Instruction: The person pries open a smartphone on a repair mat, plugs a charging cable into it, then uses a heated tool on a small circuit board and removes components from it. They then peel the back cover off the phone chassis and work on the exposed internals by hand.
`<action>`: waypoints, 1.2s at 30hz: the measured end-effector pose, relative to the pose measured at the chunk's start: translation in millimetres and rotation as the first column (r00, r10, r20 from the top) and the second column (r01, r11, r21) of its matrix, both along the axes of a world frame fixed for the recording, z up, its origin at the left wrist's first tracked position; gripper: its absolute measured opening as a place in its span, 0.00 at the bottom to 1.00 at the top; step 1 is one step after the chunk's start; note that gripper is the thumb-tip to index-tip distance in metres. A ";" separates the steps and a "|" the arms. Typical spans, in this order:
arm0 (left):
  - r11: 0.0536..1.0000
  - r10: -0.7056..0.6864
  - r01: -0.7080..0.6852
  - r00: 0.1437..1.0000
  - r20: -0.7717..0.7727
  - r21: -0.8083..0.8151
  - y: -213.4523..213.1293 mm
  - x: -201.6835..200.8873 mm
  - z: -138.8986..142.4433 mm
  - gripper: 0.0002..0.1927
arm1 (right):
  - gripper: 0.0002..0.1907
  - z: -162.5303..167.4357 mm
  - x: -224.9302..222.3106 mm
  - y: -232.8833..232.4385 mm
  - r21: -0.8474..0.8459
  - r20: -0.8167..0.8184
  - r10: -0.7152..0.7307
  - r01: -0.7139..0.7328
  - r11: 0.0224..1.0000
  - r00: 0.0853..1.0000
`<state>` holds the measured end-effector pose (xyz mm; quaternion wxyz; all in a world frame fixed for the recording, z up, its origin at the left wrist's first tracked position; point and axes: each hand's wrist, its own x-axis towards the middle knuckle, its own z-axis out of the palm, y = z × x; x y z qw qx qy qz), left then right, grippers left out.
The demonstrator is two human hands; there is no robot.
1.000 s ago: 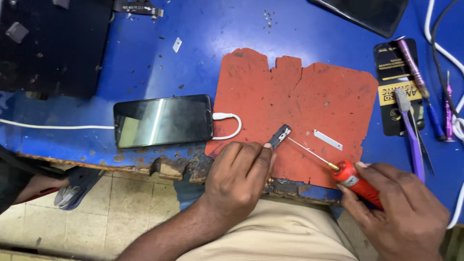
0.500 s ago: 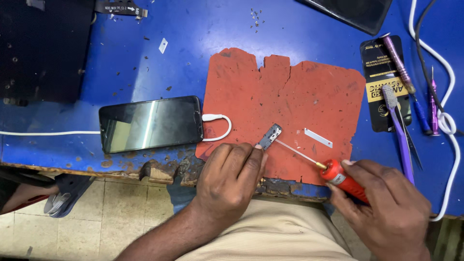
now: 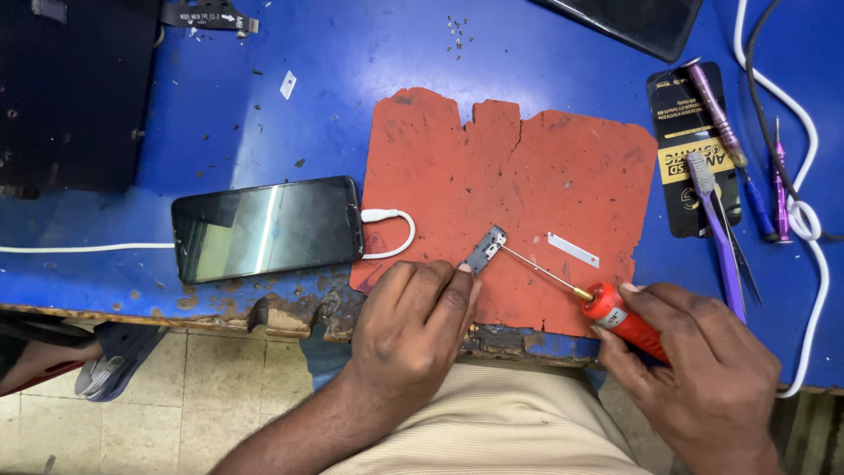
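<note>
Pinning a small metal part (image 3: 486, 249) on the red mat (image 3: 563, 167), left hand (image 3: 413, 330); right hand (image 3: 703, 378) grasps a red screwdriver (image 3: 615, 315).

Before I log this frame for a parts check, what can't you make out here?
Head view only:
- Small grey metal part: its near end is hidden under the left hand; details too small.
- Red-handled screwdriver: handle end hidden in the right hand.
- Tiny screws: too small to count.
- Dark device: cut off by the top edge.

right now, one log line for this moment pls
left hand: pins small metal part on red mat | right hand: grips red screwdriver, tip at part | phone: left, cabled
</note>
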<state>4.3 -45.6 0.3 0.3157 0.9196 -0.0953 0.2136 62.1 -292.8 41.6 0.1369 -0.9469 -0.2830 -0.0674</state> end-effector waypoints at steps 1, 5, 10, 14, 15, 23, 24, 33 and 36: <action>1.000 0.001 -0.001 1.000 -0.001 -0.011 -0.2 0.0 -0.1 0.09 | 0.26 0.3 -0.2 0.1 0.004 -0.006 0.000 0.000 1.000 1.000; 1.000 0.002 -0.002 1.000 -0.006 -0.030 -0.6 0.0 -0.2 0.09 | 0.25 0.4 0.3 0.1 0.004 -0.004 0.005 -0.005 1.000 1.000; 1.000 -0.003 0.003 1.000 -0.009 -0.030 0.2 -0.2 -0.5 0.09 | 0.25 0.9 1.8 -0.8 0.013 -0.007 0.024 -0.024 1.000 1.000; 0.999 -0.008 0.007 1.000 -0.014 -0.032 0.2 -0.1 -0.8 0.09 | 0.24 -0.3 2.5 -1.1 0.028 -0.012 0.032 -0.031 0.999 0.999; 0.999 -0.009 0.008 1.000 -0.018 -0.034 0.1 -0.1 -0.7 0.10 | 0.24 -0.6 3.2 -1.5 0.028 -0.011 0.040 -0.039 0.999 0.999; 1.000 -0.018 0.018 1.000 -0.009 -0.007 0.3 -0.2 -0.6 0.10 | 0.25 -0.8 1.0 -1.0 0.020 -0.009 0.005 -0.005 1.000 1.000; 1.000 -0.019 0.019 1.000 -0.006 0.002 0.6 -0.2 -0.6 0.10 | 0.25 -1.1 0.0 -0.3 0.015 -0.004 -0.006 0.006 1.000 1.000; 0.999 -0.036 0.036 0.999 -0.022 -0.022 1.5 -0.4 -1.2 0.10 | 0.24 1.9 -0.5 -0.8 -0.014 0.013 0.001 -0.001 1.000 1.000; 0.999 -0.028 0.027 0.999 -0.025 -0.033 1.1 0.0 -1.4 0.11 | 0.24 2.6 0.0 -0.2 -0.020 0.002 -0.003 0.004 1.000 1.000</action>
